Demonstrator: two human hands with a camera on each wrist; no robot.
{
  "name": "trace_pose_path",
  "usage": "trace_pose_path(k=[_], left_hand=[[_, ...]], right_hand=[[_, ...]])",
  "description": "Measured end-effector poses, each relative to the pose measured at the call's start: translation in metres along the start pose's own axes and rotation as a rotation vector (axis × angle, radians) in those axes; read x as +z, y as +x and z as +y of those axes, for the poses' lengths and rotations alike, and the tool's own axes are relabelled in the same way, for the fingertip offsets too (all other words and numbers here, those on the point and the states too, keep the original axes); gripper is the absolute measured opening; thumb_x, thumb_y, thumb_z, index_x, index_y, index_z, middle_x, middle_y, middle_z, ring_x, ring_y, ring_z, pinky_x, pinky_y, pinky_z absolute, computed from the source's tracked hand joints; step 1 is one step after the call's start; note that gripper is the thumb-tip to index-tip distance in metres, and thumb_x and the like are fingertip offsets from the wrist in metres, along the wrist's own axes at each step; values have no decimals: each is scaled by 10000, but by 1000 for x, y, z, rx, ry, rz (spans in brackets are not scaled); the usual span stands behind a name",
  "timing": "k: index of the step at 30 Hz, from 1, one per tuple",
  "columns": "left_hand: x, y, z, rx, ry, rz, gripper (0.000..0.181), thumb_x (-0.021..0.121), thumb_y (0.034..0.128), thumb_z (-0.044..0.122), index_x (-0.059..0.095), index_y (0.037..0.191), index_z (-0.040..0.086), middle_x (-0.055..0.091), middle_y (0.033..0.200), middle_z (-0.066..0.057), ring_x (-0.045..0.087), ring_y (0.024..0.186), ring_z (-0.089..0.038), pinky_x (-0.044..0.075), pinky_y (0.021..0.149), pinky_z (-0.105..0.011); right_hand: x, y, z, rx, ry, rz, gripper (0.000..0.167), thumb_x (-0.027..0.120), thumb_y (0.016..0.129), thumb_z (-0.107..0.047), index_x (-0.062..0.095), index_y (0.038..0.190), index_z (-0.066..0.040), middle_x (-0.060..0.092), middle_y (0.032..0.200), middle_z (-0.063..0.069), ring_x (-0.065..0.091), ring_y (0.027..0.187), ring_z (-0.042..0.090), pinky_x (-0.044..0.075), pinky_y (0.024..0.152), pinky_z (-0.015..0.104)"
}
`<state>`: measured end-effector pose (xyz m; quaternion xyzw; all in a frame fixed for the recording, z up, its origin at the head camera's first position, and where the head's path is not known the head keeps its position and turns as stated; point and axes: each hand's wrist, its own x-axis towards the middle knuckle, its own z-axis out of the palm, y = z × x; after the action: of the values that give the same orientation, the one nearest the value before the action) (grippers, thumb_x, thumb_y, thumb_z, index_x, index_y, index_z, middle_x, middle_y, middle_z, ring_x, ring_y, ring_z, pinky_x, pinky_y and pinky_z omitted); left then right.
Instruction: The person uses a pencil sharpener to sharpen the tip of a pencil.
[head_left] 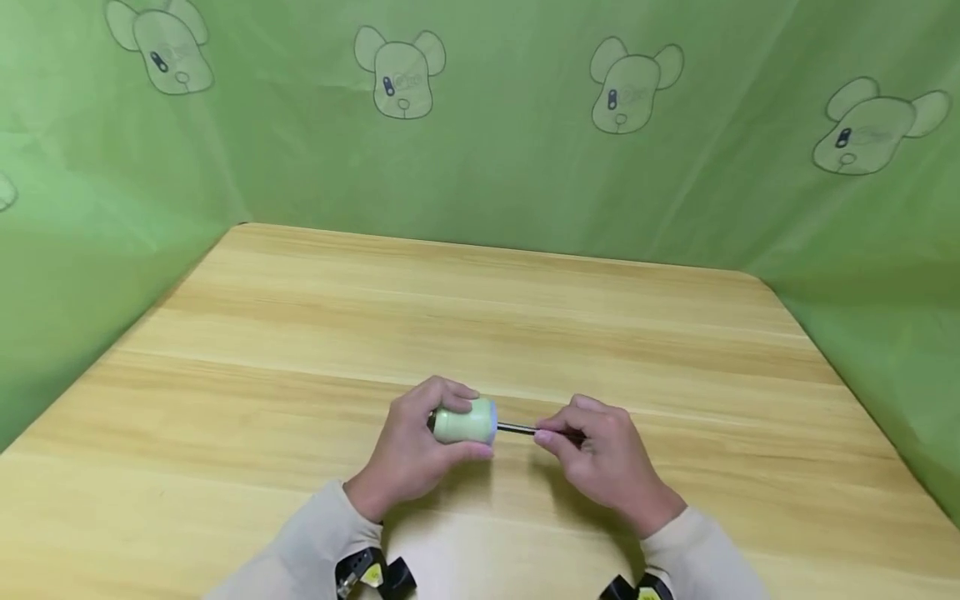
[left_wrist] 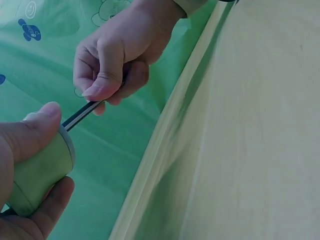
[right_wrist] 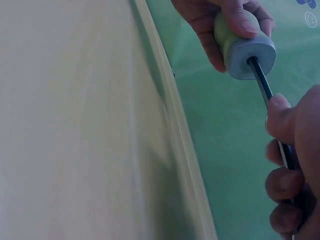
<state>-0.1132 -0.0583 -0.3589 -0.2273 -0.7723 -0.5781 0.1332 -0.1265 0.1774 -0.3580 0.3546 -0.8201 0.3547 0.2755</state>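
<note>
The light green cylinder [head_left: 463, 423] is in my left hand [head_left: 411, 433], over the near middle part of the table, and its grey-blue end face [right_wrist: 238, 64] is turned to my right. My left thumb and fingers are bent around its side. A thin dark stick [head_left: 516, 428] with pale stripes goes into a round hole in this face. My right hand [head_left: 603, 450] pinches the stick between thumb and fingers, near to the cylinder but apart from it. The other fingers curl along the stick and cover most of its farther part, so its far end I cannot tell well. My left fingers also hide a part of the cylinder.

Behind the hands come light sleeves [head_left: 300, 546], and beside the cuffs are black devices with yellow marks [head_left: 372, 574]. The table [head_left: 480, 325] has pale wood grain and rounded far corners; soft shadows of my hands lie on it. Around it hangs green cloth [head_left: 510, 183], printed with outlined animal heads [head_left: 405, 71].
</note>
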Motion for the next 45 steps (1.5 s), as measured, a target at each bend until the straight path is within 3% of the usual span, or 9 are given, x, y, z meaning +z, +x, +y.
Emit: trace_pose_path(k=[6,10,14,19,23,29,35,41,45], left_hand=[[3,4,1,2,29,23,463,911,619,100,581,942,61,663,1092,-93,620,971,-254,537,708,-303],[3,5,0,-19,32,31,477,912,618,103,579,957,59,661,1087,-91,614,955,-245,537,692,-302],[4,2,-1,-77,-18,13,466,906,638,109,569,956,51,654,1093,-100,605,931,-255,542,670,-295],[3,-1,-1,-111,-67,10,462,901,645,81,569,964,42,642,1100,-104,602,906,-260,548,654,-299],[4,1,-1,-110,-73,7,459,900,648,83,572,967,38,638,1106,-107,602,922,-269,550,665,-302],[2,0,-1,-84,-44,-1,458,904,632,82,568,942,50,648,1105,-113,605,967,-284,548,699,-302],[4,0,-2,-43,-4,-14,452,906,632,84,565,927,56,658,1097,-111,616,969,-266,545,709,-297],[7,1,-2,-83,12,13,459,911,635,113,573,943,59,661,1078,-84,611,936,-249,542,675,-293],[6,1,-2,-163,-50,27,461,901,657,115,586,985,41,649,1081,-108,602,846,-237,544,626,-295]], right_hand=[[2,1,-6,57,-229,101,153,854,688,-82,754,798,-117,624,754,-53,545,602,79,430,625,284],[3,3,-8,54,-239,131,257,887,628,-128,755,843,-84,625,831,12,565,677,146,386,648,319],[4,1,-8,6,-269,173,248,878,600,-182,748,791,-92,587,743,-19,496,590,121,352,583,271],[6,-1,-7,-54,-258,229,317,742,822,-402,754,725,-101,528,616,-66,389,475,72,288,504,211],[6,-1,-5,-66,-250,213,452,620,901,-482,748,709,-93,500,607,-74,339,461,41,259,450,180],[6,-3,-8,5,-258,108,167,842,701,-251,727,730,-134,490,625,-114,339,503,-36,228,394,125],[5,-4,-10,123,-265,51,173,877,639,-145,716,700,-150,497,621,-141,419,527,-10,343,447,202],[4,-5,-7,67,-360,117,340,786,762,-411,758,830,-79,594,763,5,542,617,153,459,568,322],[4,-5,-6,28,-336,144,477,647,801,-539,732,849,-73,560,809,32,522,631,166,439,519,294]])
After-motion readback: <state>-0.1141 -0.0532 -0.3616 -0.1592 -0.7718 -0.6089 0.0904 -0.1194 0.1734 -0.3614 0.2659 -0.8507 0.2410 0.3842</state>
